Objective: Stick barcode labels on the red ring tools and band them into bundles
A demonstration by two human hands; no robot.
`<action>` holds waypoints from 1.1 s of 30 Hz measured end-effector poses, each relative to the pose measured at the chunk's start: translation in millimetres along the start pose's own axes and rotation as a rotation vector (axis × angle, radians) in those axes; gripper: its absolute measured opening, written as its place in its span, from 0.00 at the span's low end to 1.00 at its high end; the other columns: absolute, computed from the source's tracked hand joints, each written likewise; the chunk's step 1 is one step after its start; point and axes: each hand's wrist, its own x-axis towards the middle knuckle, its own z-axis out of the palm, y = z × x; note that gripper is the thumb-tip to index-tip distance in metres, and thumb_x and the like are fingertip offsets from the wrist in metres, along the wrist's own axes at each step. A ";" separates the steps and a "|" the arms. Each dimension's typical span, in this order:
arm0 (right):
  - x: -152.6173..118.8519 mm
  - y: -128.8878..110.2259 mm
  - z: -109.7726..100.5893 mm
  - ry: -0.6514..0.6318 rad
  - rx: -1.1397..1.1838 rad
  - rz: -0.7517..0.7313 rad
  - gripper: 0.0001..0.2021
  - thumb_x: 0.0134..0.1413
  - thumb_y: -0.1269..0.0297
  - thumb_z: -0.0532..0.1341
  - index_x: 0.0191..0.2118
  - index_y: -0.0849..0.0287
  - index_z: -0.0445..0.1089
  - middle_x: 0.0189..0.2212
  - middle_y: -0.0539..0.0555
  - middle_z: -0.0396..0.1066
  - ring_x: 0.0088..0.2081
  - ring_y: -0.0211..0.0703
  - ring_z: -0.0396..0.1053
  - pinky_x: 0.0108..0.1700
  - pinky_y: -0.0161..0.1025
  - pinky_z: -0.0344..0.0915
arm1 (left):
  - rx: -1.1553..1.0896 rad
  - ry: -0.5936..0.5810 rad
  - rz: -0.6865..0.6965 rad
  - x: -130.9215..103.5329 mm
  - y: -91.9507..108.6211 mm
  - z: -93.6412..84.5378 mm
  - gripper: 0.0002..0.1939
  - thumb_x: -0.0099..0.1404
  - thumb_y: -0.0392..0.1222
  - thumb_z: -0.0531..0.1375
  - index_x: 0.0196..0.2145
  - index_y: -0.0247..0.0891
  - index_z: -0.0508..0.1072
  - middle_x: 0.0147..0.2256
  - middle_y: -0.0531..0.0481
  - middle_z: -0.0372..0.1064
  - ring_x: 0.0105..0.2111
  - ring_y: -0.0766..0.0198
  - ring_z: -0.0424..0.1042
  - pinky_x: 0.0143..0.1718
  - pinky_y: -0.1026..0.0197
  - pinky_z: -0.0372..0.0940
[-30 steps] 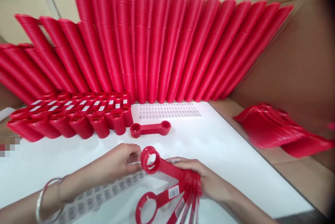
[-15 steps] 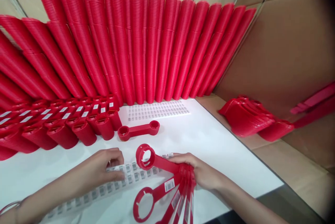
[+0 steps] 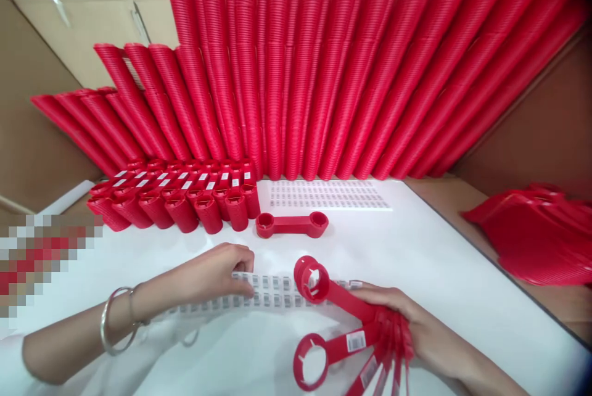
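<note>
My left hand [image 3: 231, 269] is closed in a pinch on a strip of barcode labels [image 3: 277, 291], which stretches across toward my right hand. My right hand [image 3: 411, 316] grips a fanned bunch of red plastic pieces [image 3: 349, 305] with ring-shaped ends. Barcode stickers show on several of their flat bars; the top piece shows none. One finger of this hand lies by the strip's right end, and I cannot tell if it holds it. Just beyond both hands, a single red double-ringed piece [image 3: 292, 225] lies on the white table [image 3: 259, 359].
Tall nested stacks of red pieces [image 3: 277, 87] stand along the back against cardboard. Shorter labelled stacks [image 3: 180, 214] sit in rows at the left. Behind the single piece lies a label sheet [image 3: 328, 194]. More red pieces [image 3: 541, 235] rest on cardboard at right.
My view has turned left, so the scene sits further right in the picture. Both hands keep their hold on the strip and the red bunch.
</note>
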 end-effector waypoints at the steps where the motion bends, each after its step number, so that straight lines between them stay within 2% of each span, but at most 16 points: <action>1: -0.1 3.4 -0.5 0.004 -0.001 0.008 0.26 0.42 0.44 0.62 0.45 0.55 0.72 0.52 0.61 0.62 0.54 0.56 0.59 0.56 0.53 0.53 | 0.011 0.015 -0.008 -0.6 -0.1 0.2 0.14 0.55 0.45 0.63 0.23 0.37 0.62 0.21 0.57 0.53 0.22 0.65 0.55 0.21 0.65 0.46; 5: -1.8 11.1 -1.4 0.046 0.016 0.023 0.26 0.42 0.45 0.62 0.45 0.55 0.72 0.54 0.61 0.61 0.54 0.57 0.58 0.56 0.54 0.53 | -0.060 -0.044 0.014 0.0 -0.2 1.9 0.15 0.61 0.48 0.58 0.23 0.36 0.64 0.20 0.57 0.54 0.20 0.67 0.53 0.20 0.65 0.47; 7: -3.5 12.4 -2.3 0.057 0.009 0.024 0.24 0.42 0.46 0.63 0.44 0.55 0.72 0.53 0.61 0.61 0.54 0.57 0.58 0.56 0.54 0.52 | -0.112 -0.096 0.020 -0.1 -2.0 0.6 0.14 0.63 0.49 0.56 0.25 0.36 0.66 0.22 0.55 0.58 0.22 0.66 0.56 0.21 0.65 0.50; 10: -6.2 12.1 -5.2 0.097 -0.016 0.041 0.24 0.41 0.46 0.63 0.44 0.54 0.72 0.53 0.61 0.61 0.55 0.58 0.58 0.56 0.55 0.51 | -0.137 -0.142 0.012 -3.6 -6.5 -6.2 0.10 0.59 0.47 0.59 0.30 0.37 0.70 0.27 0.53 0.63 0.26 0.62 0.61 0.25 0.65 0.54; 13: -7.5 9.2 -8.1 0.109 -0.037 0.072 0.25 0.41 0.46 0.63 0.44 0.54 0.72 0.53 0.62 0.61 0.55 0.58 0.57 0.56 0.55 0.53 | -0.004 -0.067 -0.008 -9.6 -10.4 -14.3 0.08 0.55 0.44 0.62 0.29 0.37 0.68 0.29 0.53 0.63 0.28 0.61 0.62 0.25 0.65 0.53; 15: -7.5 6.6 -8.6 0.084 -0.047 0.078 0.25 0.41 0.46 0.63 0.44 0.55 0.72 0.53 0.62 0.61 0.55 0.59 0.58 0.56 0.54 0.54 | 0.118 0.028 -0.022 -12.9 -11.7 -16.6 0.11 0.55 0.42 0.62 0.25 0.37 0.63 0.26 0.55 0.60 0.27 0.62 0.60 0.24 0.65 0.51; 17: -7.7 4.7 -8.3 0.080 -0.051 0.076 0.25 0.41 0.46 0.63 0.44 0.55 0.73 0.53 0.62 0.61 0.55 0.59 0.58 0.55 0.54 0.54 | 0.158 0.071 -0.027 -14.7 -12.4 -15.9 0.14 0.55 0.41 0.63 0.22 0.37 0.59 0.23 0.57 0.58 0.24 0.64 0.58 0.22 0.65 0.48; 22: -11.6 6.0 -8.1 0.158 -0.080 0.121 0.26 0.39 0.45 0.64 0.44 0.54 0.73 0.53 0.60 0.61 0.55 0.59 0.57 0.56 0.53 0.53 | -0.032 -0.042 -0.047 -15.3 -16.4 -12.0 0.12 0.59 0.43 0.60 0.23 0.36 0.64 0.22 0.57 0.58 0.22 0.67 0.56 0.20 0.65 0.48; 25: -13.5 8.2 -9.1 0.169 -0.071 0.138 0.26 0.38 0.45 0.64 0.43 0.55 0.73 0.53 0.61 0.62 0.55 0.60 0.57 0.56 0.52 0.54 | -0.084 -0.098 -0.050 -16.7 -19.7 -15.4 0.10 0.59 0.44 0.60 0.25 0.37 0.67 0.24 0.57 0.61 0.23 0.66 0.58 0.21 0.66 0.50; 27: -13.8 9.6 -10.8 0.178 -0.053 0.131 0.26 0.38 0.45 0.64 0.43 0.55 0.73 0.53 0.61 0.62 0.54 0.59 0.58 0.56 0.52 0.54 | -0.056 -0.062 -0.031 -19.3 -21.6 -19.9 0.07 0.56 0.41 0.62 0.27 0.37 0.68 0.27 0.56 0.62 0.25 0.65 0.60 0.23 0.66 0.52; 30: -13.2 11.4 -14.9 0.175 -0.054 0.128 0.26 0.38 0.45 0.64 0.43 0.54 0.74 0.52 0.62 0.62 0.54 0.60 0.59 0.55 0.52 0.55 | 0.088 0.035 -0.032 -25.5 -23.2 -26.5 0.08 0.53 0.37 0.64 0.24 0.37 0.65 0.26 0.56 0.60 0.25 0.65 0.58 0.23 0.66 0.50; 33: -12.3 12.2 -18.1 0.152 -0.082 0.124 0.26 0.37 0.45 0.64 0.42 0.54 0.74 0.51 0.62 0.63 0.53 0.61 0.60 0.54 0.51 0.57 | 0.122 -0.009 -0.012 -31.5 -23.2 -29.4 0.08 0.59 0.39 0.61 0.25 0.36 0.66 0.26 0.56 0.62 0.24 0.66 0.59 0.23 0.66 0.51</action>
